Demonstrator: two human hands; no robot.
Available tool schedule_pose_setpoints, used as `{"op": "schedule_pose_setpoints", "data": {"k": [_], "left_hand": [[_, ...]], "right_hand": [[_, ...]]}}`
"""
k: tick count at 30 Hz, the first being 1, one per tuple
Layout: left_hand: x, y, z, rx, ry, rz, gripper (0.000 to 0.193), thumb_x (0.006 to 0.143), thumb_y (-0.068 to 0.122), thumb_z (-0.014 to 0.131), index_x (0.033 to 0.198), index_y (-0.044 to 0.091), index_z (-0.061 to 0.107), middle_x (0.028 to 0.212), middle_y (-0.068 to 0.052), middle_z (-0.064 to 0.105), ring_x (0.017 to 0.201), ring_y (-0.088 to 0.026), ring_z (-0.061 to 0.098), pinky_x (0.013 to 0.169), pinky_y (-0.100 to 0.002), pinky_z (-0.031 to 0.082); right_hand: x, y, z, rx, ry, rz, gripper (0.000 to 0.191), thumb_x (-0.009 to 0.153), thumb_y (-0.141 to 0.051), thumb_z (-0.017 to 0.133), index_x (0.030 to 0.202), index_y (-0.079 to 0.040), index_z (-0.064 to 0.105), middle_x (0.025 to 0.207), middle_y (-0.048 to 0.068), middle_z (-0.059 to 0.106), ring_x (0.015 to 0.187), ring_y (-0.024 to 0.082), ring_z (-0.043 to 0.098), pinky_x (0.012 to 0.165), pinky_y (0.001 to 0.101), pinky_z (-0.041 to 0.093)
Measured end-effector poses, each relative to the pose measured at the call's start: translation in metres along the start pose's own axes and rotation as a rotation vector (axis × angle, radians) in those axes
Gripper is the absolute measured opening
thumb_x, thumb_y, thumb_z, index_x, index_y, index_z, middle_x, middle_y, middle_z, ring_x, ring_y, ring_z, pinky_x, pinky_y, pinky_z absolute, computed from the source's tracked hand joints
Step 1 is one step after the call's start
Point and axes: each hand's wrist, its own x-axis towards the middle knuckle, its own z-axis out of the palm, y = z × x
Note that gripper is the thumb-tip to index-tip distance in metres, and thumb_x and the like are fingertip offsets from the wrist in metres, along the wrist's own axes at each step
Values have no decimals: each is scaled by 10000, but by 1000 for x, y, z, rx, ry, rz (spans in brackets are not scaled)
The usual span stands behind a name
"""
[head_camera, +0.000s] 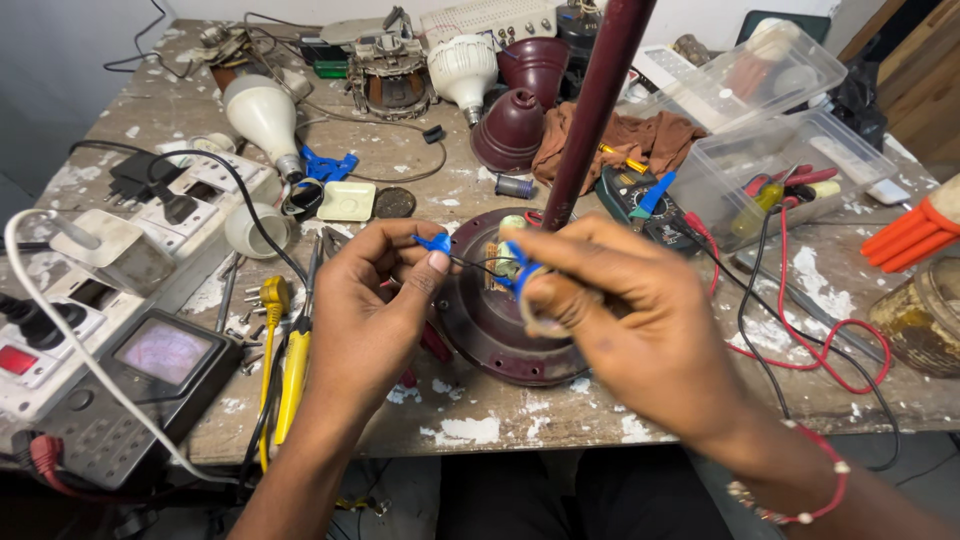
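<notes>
Above the round maroon base (490, 330) on the desk (480, 420), the left hand (370, 310) pinches a small blue clip (434, 241) in its grip. The right hand (630, 320) grasps a blue-wired part (512, 268) just beside the maroon pole (595, 110).

A worn wooden bench (330, 170), its top scarred with flaking patches of white paint, fills a cramped workroom under even, soft light. A pale wall (60, 60) rises behind its far left corner, and brown wooden panelling (915, 75) shows at the upper right. The bench's surface is crowded edge to edge: white bulbs (262, 115), clear plastic boxes (790, 150), a rust-brown cloth (630, 140) and tangled black and red cables (800, 340) lie across it. Below the bench's near edge, a dim grey floor (400, 490) sits in shadow.
</notes>
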Motion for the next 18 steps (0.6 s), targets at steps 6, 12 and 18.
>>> {"op": "schedule_pose_setpoints", "data": {"k": [6,12,18], "left_hand": [[-10,-2,10,107,94,31,219,944,49,674,1158,1,666,906,-1,668,785,-42,566,679,-203,487],[-19,-1,17,64,132,85,226,943,57,681,1163,6,659,916,1,669,776,-52,560,668,-213,482],[-27,2,26,105,127,198,176,954,87,701,1117,26,682,914,-3,690,831,-50,617,702,-218,513]], "right_hand": [[-4,-3,11,-23,-34,104,510,978,-157,716,1463,-39,607,899,33,550,801,50,468,696,198,429],[-7,-1,9,247,-39,158,490,983,-186,677,1426,5,593,1159,-14,669,999,30,596,880,208,516],[-10,4,-3,485,-30,349,496,977,-184,669,1436,-6,607,984,-3,648,834,31,602,764,242,606]]}}
